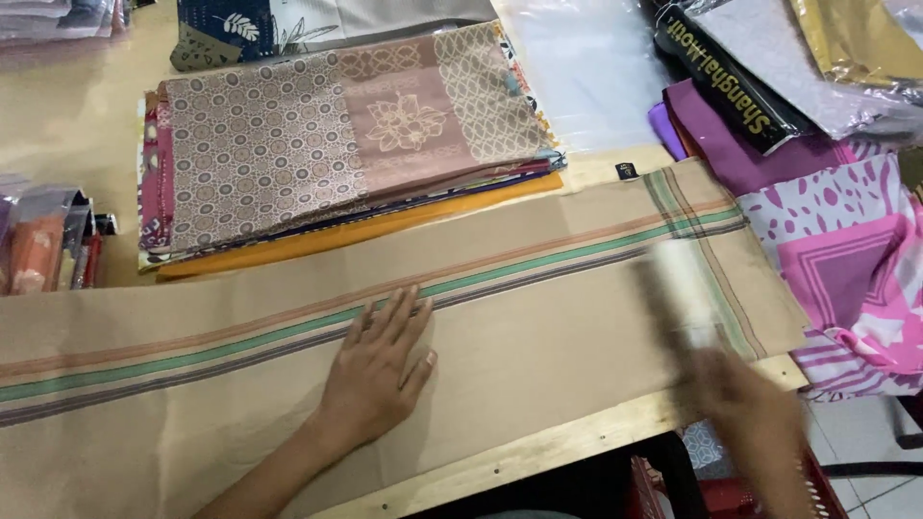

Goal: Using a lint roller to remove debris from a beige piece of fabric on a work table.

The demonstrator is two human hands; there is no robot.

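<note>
A long tan cloth (538, 327) with green, brown and dark stripes lies flat along the wooden table (538, 454). My left hand (380, 365) rests on it palm down, fingers spread, just below the stripes. My right hand (745, 404) is blurred by motion at the cloth's right end and grips a pale, blurred object (683, 288) that stands over the cloth; its kind cannot be made out.
A stack of folded patterned cloths (336, 144) lies behind the tan cloth. Pink and purple fabrics (846, 259) and packaged cloths (760, 67) fill the right side. Clear plastic sheet (586, 67) sits at the back. Small packets (43, 245) are at the left edge.
</note>
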